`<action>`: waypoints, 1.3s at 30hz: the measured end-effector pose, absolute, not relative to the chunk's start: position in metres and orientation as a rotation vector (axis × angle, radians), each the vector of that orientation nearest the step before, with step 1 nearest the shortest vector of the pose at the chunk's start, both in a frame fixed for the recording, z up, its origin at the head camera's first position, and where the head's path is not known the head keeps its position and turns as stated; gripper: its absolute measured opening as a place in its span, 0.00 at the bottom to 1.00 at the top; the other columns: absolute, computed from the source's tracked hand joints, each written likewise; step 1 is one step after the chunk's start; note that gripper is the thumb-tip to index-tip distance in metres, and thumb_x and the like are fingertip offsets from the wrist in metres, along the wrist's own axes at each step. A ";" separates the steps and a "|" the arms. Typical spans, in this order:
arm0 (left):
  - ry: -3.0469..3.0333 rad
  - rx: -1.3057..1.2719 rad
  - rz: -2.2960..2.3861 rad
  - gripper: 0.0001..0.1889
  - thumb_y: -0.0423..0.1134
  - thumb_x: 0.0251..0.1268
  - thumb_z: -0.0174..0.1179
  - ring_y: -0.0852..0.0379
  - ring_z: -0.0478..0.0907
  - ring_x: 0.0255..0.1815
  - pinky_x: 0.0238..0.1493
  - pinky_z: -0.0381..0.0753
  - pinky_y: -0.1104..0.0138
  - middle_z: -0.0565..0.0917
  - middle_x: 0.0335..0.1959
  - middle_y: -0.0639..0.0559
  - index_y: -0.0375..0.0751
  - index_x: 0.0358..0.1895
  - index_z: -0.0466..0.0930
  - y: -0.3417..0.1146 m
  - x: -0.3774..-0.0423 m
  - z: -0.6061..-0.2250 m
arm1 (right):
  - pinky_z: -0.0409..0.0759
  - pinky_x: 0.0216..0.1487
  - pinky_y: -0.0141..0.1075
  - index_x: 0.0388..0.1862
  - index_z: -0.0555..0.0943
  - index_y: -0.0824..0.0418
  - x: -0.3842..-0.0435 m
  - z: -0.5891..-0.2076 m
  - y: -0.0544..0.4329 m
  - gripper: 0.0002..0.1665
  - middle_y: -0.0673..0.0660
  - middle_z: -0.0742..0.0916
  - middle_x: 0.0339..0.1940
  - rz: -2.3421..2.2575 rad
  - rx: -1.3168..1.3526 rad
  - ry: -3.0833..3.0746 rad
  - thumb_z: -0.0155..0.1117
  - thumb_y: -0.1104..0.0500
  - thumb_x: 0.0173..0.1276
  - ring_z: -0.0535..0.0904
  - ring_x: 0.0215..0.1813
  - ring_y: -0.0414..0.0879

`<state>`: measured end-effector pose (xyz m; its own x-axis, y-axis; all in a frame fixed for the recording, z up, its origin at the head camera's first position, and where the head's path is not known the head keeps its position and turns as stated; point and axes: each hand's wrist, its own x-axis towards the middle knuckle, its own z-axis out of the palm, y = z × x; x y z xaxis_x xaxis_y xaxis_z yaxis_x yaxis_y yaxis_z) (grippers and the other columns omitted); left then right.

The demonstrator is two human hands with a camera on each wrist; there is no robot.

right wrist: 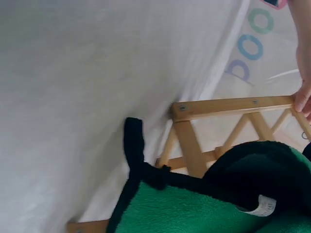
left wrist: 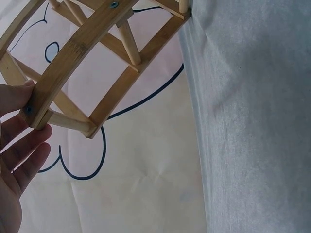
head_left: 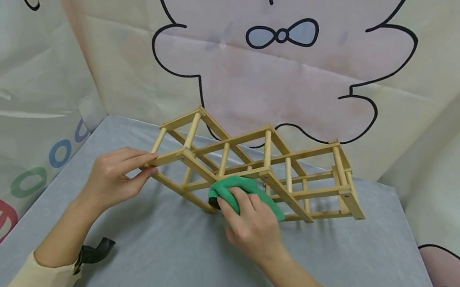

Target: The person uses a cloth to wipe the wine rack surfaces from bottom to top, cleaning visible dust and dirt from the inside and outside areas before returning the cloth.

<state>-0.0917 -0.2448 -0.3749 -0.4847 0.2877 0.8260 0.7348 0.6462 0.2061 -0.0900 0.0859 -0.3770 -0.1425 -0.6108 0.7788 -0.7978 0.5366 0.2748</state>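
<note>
A folding wooden wine rack of zigzag slats and round dowels stretches across the head view, standing over the table. At its left end, my left hand pinches a slat tip between thumb and fingers; the left wrist view shows the slat with a screw near that grip. My right hand holds a green cloth against the front slats near the rack's middle. Dark edging, a loop and a small white label show on the cloth in the right wrist view. Part of the rack is hidden behind it.
A light blue-grey cloth covers the table. Printed fabric walls with cartoon outlines and coloured letters stand behind and at both sides. Black straps sit at both wrists, below cream sleeves.
</note>
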 end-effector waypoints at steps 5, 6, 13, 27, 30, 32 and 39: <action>-2.063 -0.791 -0.716 0.16 0.29 0.52 0.73 0.49 0.88 0.33 0.31 0.87 0.56 0.91 0.36 0.47 0.35 0.48 0.92 -0.245 -0.092 -0.375 | 0.80 0.23 0.36 0.46 0.90 0.59 -0.088 -0.369 0.069 0.15 0.62 0.88 0.46 0.290 1.169 -1.857 0.61 0.66 0.65 0.81 0.30 0.53; -2.064 -0.791 -0.717 0.16 0.29 0.52 0.73 0.49 0.88 0.33 0.31 0.87 0.56 0.91 0.36 0.47 0.35 0.48 0.92 -0.245 -0.092 -0.375 | 0.80 0.23 0.36 0.46 0.90 0.59 -0.087 -0.366 0.064 0.14 0.62 0.88 0.46 0.292 1.171 -1.861 0.60 0.66 0.66 0.81 0.30 0.53; -2.065 -0.800 -0.719 0.16 0.30 0.54 0.72 0.49 0.88 0.33 0.31 0.87 0.57 0.91 0.37 0.47 0.35 0.49 0.92 -0.245 -0.091 -0.375 | 0.79 0.24 0.34 0.45 0.91 0.57 -0.082 -0.338 0.027 0.10 0.60 0.89 0.45 0.250 1.186 -1.794 0.64 0.62 0.72 0.81 0.30 0.49; -2.058 -0.804 -0.714 0.17 0.29 0.52 0.72 0.49 0.88 0.33 0.31 0.87 0.58 0.91 0.37 0.47 0.35 0.49 0.92 -0.246 -0.092 -0.376 | 0.77 0.22 0.33 0.44 0.90 0.56 -0.084 -0.330 0.013 0.11 0.59 0.89 0.46 0.228 1.141 -1.818 0.63 0.63 0.69 0.82 0.31 0.49; -2.060 -0.792 -0.715 0.17 0.29 0.52 0.73 0.50 0.88 0.33 0.31 0.87 0.57 0.91 0.36 0.48 0.35 0.48 0.92 -0.245 -0.092 -0.376 | 0.76 0.21 0.34 0.43 0.90 0.57 -0.082 -0.341 0.022 0.11 0.60 0.89 0.46 0.222 1.137 -1.847 0.62 0.63 0.69 0.81 0.30 0.50; -2.061 -0.789 -0.716 0.17 0.28 0.51 0.73 0.50 0.88 0.33 0.31 0.87 0.57 0.91 0.36 0.48 0.36 0.48 0.92 -0.245 -0.092 -0.376 | 0.76 0.21 0.34 0.43 0.90 0.57 -0.082 -0.347 0.029 0.11 0.60 0.89 0.45 0.223 1.135 -1.865 0.61 0.64 0.69 0.81 0.29 0.51; -2.057 -0.790 -0.716 0.17 0.29 0.52 0.73 0.50 0.88 0.33 0.32 0.87 0.57 0.91 0.36 0.48 0.36 0.48 0.92 -0.244 -0.092 -0.376 | 0.73 0.19 0.34 0.42 0.90 0.57 -0.079 -0.365 0.048 0.12 0.60 0.88 0.45 0.200 1.137 -1.907 0.59 0.64 0.70 0.79 0.28 0.50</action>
